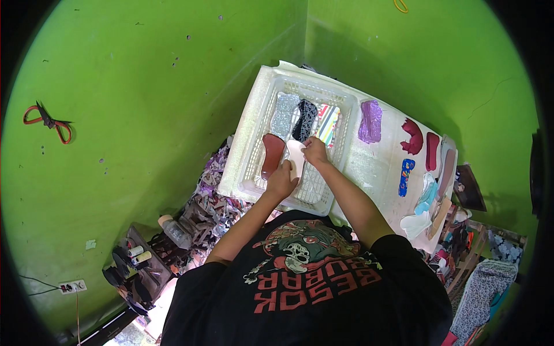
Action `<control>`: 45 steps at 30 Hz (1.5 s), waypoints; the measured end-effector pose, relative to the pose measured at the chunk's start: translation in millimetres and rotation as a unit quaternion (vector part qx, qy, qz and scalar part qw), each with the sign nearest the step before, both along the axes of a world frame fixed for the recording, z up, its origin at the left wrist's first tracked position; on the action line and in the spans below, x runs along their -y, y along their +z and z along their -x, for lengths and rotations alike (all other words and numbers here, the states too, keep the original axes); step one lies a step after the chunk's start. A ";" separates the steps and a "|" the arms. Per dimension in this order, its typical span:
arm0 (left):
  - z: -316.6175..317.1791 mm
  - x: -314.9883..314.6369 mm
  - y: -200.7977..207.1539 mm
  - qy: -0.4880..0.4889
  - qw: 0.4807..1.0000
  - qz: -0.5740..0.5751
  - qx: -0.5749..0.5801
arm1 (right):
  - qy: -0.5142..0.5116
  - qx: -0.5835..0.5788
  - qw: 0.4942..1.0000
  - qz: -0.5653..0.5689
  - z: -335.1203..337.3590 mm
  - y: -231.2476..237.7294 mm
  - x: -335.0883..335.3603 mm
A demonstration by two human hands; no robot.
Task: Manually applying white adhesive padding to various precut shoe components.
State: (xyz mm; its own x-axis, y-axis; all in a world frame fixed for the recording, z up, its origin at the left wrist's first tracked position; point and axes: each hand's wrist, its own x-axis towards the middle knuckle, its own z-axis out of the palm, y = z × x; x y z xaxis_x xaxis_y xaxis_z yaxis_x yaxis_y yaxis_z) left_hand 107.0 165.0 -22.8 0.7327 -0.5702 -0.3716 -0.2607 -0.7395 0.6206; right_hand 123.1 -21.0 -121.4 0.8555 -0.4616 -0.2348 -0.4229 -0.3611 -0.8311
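A pale, sole-shaped piece (296, 154) is between my two hands, low over a white plastic basket (348, 137). My right hand (315, 151) pinches its upper right edge. My left hand (281, 181) has its fingers closed on the lower left edge. Close to my left hand, a brown sole-shaped piece (273, 154) lies in the basket. Along the far part of the basket are a glittery grey piece (287, 114), a black patterned piece (305, 120) and a colourful striped piece (328, 123).
Right of the basket, the white table (375, 173) bears a purple bundle (370, 121), dark red pieces (412, 136), a blue patterned piece (407, 177) and white pieces (416, 224). Fabric scraps (213, 202) heap at the left. Red-handled scissors (48, 123) hang on the green wall.
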 end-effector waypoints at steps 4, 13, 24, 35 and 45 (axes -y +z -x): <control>0.7 1.2 -11.4 -0.107 0.988 0.071 0.082 | -0.003 -0.008 1.000 -0.011 2.7 7.7 1.5; 4.7 8.8 -25.5 -0.123 0.990 -0.029 0.058 | -0.009 0.022 0.994 0.103 14.0 50.7 -2.0; 7.9 65.4 7.8 -0.052 0.950 0.286 0.115 | -0.038 0.115 0.992 -0.035 79.5 122.1 15.1; 45.5 140.8 47.5 -0.128 0.923 0.360 -0.044 | -0.204 0.174 0.959 -0.092 171.6 127.5 55.4; 105.3 197.3 51.9 -0.154 0.926 0.344 -0.009 | -0.205 0.178 0.956 -0.114 231.6 125.7 98.4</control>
State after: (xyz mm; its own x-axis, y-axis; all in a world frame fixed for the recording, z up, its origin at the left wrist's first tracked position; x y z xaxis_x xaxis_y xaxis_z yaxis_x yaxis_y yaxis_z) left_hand 1.7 -32.3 29.1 0.4934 -0.8573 0.1469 -0.3781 -0.0593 0.9239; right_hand -108.5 -119.4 4.3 0.6578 -0.7469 -0.0971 -0.1659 -0.0180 -0.9860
